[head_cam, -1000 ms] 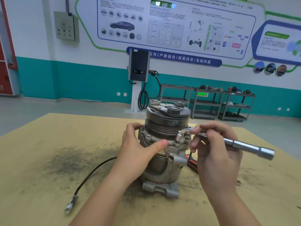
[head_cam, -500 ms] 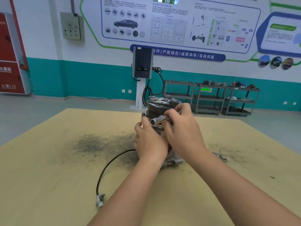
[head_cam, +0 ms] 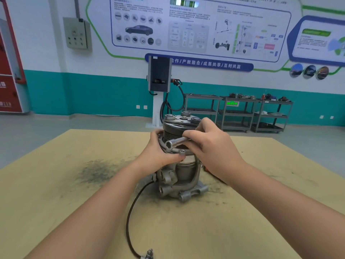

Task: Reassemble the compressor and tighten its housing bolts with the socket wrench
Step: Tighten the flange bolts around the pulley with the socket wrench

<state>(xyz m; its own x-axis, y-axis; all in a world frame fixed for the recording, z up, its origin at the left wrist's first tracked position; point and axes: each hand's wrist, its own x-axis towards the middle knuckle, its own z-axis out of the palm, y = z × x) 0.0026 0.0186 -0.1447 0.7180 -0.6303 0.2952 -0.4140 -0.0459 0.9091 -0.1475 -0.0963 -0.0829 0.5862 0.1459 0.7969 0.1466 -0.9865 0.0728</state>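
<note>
The grey metal compressor [head_cam: 182, 172] stands upright on the tan table [head_cam: 56, 193], pulley end up. My left hand [head_cam: 158, 153] wraps around its upper left side, thumb pressed against a housing flange. My right hand [head_cam: 211, 144] grips the shiny socket wrench [head_cam: 175, 142], which lies across the front of the pulley grooves with its open socket end pointing left toward me. A black cable [head_cam: 130, 212] runs from the compressor's base toward the near edge and ends in a small connector [head_cam: 149, 254].
Dark grime [head_cam: 100, 171] stains the table left of the compressor. Something red and black [head_cam: 214, 174] lies on the table behind my right wrist. Beyond the table stand a charging post [head_cam: 159, 90] and metal shelf carts [head_cam: 239, 113].
My right hand swung the wrench from the compressor's right side across its front, so the handle now points left. The left hand kept its hold on the housing. The view shifted.
</note>
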